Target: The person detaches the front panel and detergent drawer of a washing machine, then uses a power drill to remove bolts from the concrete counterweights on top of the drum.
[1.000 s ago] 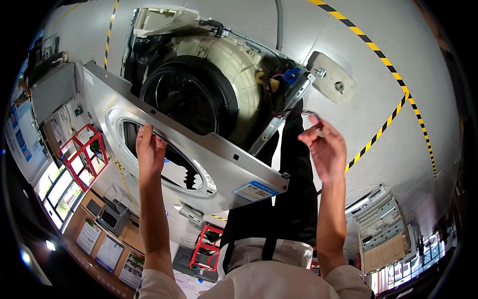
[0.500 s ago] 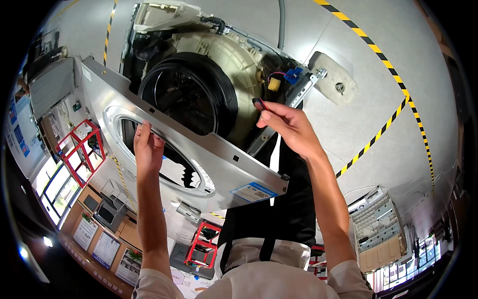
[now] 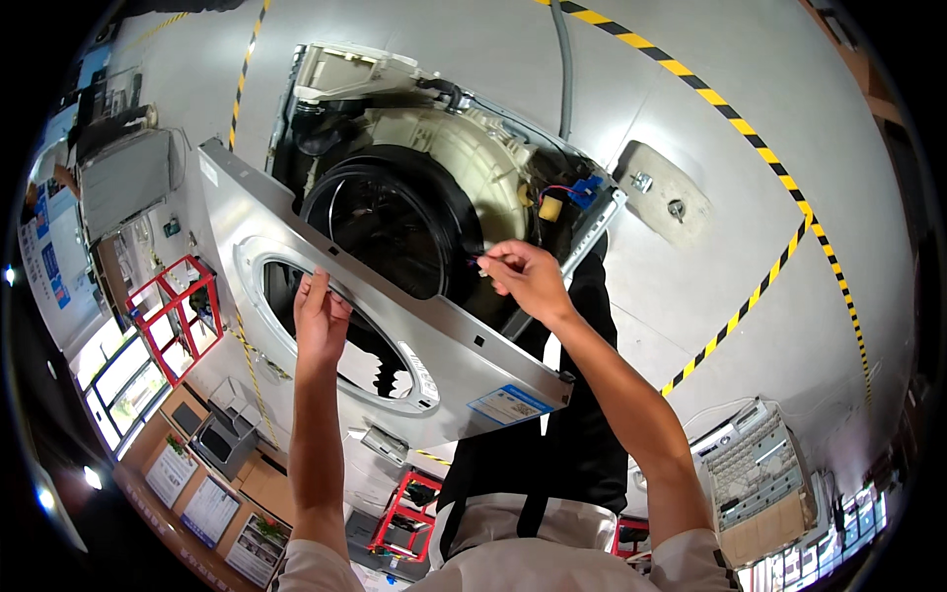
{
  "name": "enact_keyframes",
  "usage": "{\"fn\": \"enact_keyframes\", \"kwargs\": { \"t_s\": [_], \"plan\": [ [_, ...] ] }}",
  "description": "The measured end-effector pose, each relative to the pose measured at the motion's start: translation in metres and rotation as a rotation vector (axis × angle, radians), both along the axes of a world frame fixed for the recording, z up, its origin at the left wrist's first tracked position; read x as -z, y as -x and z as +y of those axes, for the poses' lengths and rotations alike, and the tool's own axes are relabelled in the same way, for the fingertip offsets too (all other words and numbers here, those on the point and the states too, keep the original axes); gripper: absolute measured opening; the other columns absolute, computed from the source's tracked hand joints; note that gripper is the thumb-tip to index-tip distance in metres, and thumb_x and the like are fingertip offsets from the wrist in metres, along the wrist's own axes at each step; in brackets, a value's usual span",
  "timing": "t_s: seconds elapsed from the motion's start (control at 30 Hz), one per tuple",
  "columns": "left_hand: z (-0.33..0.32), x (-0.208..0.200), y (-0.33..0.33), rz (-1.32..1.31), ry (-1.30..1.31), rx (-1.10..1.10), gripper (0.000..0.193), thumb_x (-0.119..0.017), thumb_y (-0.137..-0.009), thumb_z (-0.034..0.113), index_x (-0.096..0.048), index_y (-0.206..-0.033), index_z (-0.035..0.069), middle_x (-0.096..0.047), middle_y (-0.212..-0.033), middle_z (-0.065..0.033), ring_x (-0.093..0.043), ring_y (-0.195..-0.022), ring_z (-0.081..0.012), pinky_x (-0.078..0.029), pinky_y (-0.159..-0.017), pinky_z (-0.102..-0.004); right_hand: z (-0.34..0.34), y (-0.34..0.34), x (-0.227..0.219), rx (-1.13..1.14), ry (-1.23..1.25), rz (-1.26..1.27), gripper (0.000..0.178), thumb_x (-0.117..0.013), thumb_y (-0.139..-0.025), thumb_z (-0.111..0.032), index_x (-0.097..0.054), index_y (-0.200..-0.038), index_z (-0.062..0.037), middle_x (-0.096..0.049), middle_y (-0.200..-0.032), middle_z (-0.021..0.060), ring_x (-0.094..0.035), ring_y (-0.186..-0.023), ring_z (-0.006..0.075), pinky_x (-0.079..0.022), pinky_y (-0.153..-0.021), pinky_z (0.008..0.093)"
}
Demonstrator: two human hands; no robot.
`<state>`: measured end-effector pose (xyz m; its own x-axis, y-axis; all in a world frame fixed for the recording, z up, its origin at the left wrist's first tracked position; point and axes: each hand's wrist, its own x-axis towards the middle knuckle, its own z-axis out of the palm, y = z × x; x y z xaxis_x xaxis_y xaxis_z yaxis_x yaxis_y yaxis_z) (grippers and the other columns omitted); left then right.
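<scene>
The silver washing machine front panel (image 3: 459, 370) stands tilted in front of the opened machine. My left hand (image 3: 324, 318) is closed on the edge of the panel's round opening, fingers wrapped over the rim. My right hand (image 3: 528, 281) is in a pinch beside the lower right of the black rubber door gasket (image 3: 456, 202), behind the panel's top edge. A small pale and dark piece shows at its fingertips, too small to name. Behind the gasket is the cream outer tub (image 3: 493, 163). A yellow part (image 3: 550, 208) and blue connectors (image 3: 586, 190) sit at its right.
A concrete counterweight (image 3: 659, 192) lies on the floor to the right of the machine. A grey hose (image 3: 565, 74) runs behind it. Yellow-black floor tape (image 3: 735, 293) crosses at right. Red frames (image 3: 178, 316) stand at left, and another appliance (image 3: 755, 464) at lower right.
My right hand has moved left and down toward the gasket. The dark and reddish piece it held no longer shows clearly. My left hand keeps its grip on the panel; the whole view has shifted.
</scene>
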<state>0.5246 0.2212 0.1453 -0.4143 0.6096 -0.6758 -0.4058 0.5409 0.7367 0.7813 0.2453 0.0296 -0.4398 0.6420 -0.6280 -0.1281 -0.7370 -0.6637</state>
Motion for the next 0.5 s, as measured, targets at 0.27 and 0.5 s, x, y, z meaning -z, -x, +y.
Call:
{"fn": "enact_keyframes", "kwargs": {
  "t_s": [0.27, 0.5],
  "plan": [
    [0.005, 0.008, -0.003, -0.013, 0.034, 0.013, 0.015, -0.054, -0.092, 0.023, -0.052, -0.081, 0.013, -0.059, -0.075, 0.0033, -0.049, -0.06, -0.0038, -0.041, -0.055, -0.0188, 0.006, -0.035, -0.001, 0.265, 0.248, 0.396, 0.051, -0.047, -0.094, -0.025, -0.03, -0.137, -0.002, -0.048, -0.128, 0.0184, -0.051, -0.115, 0.0263, -0.041, -0.097, 0.0363],
    [0.008, 0.017, -0.002, -0.042, 0.022, 0.014, 0.016, -0.055, -0.091, 0.023, -0.051, -0.08, 0.013, -0.059, -0.076, 0.0024, -0.05, -0.061, -0.0049, -0.042, -0.057, -0.02, -0.053, -0.12, 0.003, 0.555, 0.263, 0.072, 0.044, -0.045, -0.095, -0.027, -0.042, -0.127, 0.0029, -0.058, -0.113, 0.017, -0.059, -0.101, 0.0243, -0.044, -0.09, 0.0344]
  ]
}}
